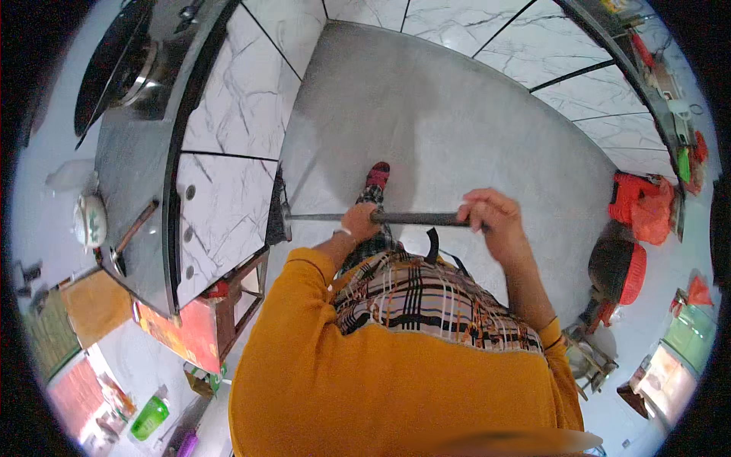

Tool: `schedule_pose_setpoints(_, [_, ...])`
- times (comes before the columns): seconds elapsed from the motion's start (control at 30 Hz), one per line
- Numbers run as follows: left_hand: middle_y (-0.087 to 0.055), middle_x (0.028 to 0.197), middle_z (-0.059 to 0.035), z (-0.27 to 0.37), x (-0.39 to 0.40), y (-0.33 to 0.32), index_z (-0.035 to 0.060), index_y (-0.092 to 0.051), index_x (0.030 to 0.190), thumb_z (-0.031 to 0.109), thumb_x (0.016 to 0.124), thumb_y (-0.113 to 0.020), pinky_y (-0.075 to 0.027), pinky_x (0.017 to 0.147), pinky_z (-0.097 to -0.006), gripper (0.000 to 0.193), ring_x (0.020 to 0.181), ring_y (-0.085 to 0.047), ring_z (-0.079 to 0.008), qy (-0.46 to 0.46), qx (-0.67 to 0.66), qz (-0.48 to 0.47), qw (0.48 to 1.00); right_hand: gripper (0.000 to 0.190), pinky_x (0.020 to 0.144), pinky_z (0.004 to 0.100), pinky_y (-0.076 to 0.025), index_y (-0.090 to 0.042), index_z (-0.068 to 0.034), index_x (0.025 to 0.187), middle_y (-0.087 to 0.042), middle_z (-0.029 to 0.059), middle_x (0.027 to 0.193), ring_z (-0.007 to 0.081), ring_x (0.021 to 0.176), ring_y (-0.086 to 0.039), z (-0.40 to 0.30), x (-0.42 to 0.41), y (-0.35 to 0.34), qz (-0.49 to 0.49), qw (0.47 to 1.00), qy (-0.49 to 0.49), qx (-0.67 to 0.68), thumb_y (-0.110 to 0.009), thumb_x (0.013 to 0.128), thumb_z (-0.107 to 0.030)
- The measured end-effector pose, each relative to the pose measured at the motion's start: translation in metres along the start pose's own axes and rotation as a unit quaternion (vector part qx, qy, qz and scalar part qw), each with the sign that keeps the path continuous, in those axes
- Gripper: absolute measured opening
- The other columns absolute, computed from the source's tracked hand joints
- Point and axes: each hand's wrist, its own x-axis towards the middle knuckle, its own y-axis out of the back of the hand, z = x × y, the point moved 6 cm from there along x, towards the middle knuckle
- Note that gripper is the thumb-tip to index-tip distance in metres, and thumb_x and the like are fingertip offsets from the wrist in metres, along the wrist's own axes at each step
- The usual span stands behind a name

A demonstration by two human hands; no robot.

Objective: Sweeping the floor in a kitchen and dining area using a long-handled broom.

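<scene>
A long dark pole [420,219] lies roughly level across the front of my body, above the grey floor [457,125]. My left hand [362,221] grips it near its middle. At its right end, my right hand [494,220] is closed round the pole with some fingers raised. The pole's far left end meets a dark, flat head [278,208] beside the base of the marble-patterned cabinet; whether this is a broom or a mop I cannot tell. A plaid apron [422,297] covers my front, and one foot in a red sock or shoe [378,174] shows beyond the pole.
Left, a grey counter [137,177] carries a hammer-like tool [134,231], a white lidded pot [90,221] and a stove with a pan [134,80]. Marble-patterned cabinet doors [228,200] stand below. On the right are a red basket [631,197], a red-and-black tub [619,271] and a metal rack [591,363].
</scene>
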Motion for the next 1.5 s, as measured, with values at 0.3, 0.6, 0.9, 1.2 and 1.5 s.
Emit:
schedule_pose_setpoints(0.3, [-0.063, 0.091, -0.0134, 0.048, 0.199, 0.092, 0.0123, -0.06, 0.095, 0.019, 0.065, -0.065, -0.047, 0.078, -0.0454, 0.031, 0.09, -0.059, -0.0359, 0.064, 0.009, -0.034, 0.997, 0.013, 0.058, 0.0247, -0.038, -0.059, -0.001, 0.086, -0.053, 0.0041, 0.064, 0.0107, 0.059, -0.046, -0.112, 0.112, 0.033, 0.086, 0.994, 0.073, -0.011, -0.047, 0.086, -0.004])
schedule_pose_setpoints(0.6, [-0.063, 0.091, -0.0111, 0.144, 0.27, 0.072, 0.0133, -0.061, 0.092, 0.019, 0.061, -0.066, -0.046, 0.078, -0.0463, 0.032, 0.095, -0.057, -0.0355, -0.04, 0.004, -0.147, 0.988, 0.008, 0.071, 0.0381, -0.048, -0.057, 0.001, 0.088, -0.037, -0.0003, 0.056, 0.0121, 0.052, -0.04, -0.142, 0.059, 0.093, 0.366, 0.926, 0.092, -0.003, -0.051, 0.087, -0.004])
schedule_pose_setpoints(0.9, [-0.064, 0.084, -0.0096, 0.3, 0.255, -0.049, 0.0136, -0.061, 0.089, 0.021, 0.066, -0.061, -0.044, 0.079, -0.0519, 0.025, 0.086, -0.06, -0.0333, -0.161, -0.21, -0.193, 0.945, 0.007, 0.074, 0.0422, -0.053, -0.057, 0.001, 0.086, -0.053, 0.0072, 0.065, 0.0127, 0.05, -0.046, -0.219, -0.017, 0.09, 0.417, 0.88, 0.183, -0.134, -0.051, 0.086, -0.001])
schedule_pose_setpoints(1.2, [-0.061, 0.07, -0.0095, 0.373, 0.219, 0.004, 0.0103, -0.058, 0.077, 0.017, 0.058, -0.064, -0.046, 0.063, -0.0439, 0.022, 0.07, -0.061, -0.0326, -0.313, -0.152, -0.156, 0.925, 0.025, 0.074, 0.0485, -0.046, -0.052, 0.002, 0.091, -0.041, 0.0047, 0.05, 0.0186, 0.05, -0.048, -0.258, -0.131, 0.12, 0.321, 0.858, 0.334, -0.222, -0.052, 0.085, -0.023])
schedule_pose_setpoints(1.5, [-0.058, 0.07, -0.0157, 0.237, 0.19, 0.044, 0.0062, -0.059, 0.076, 0.015, 0.059, -0.067, -0.046, 0.066, -0.0469, 0.022, 0.073, -0.06, -0.0364, -0.13, -0.046, -0.135, 0.981, 0.039, 0.072, 0.0423, -0.049, -0.05, 0.001, 0.108, -0.051, 0.0062, 0.067, 0.0191, 0.055, -0.049, -0.187, -0.054, 0.133, 0.286, 0.938, 0.196, 0.002, -0.053, 0.083, -0.029])
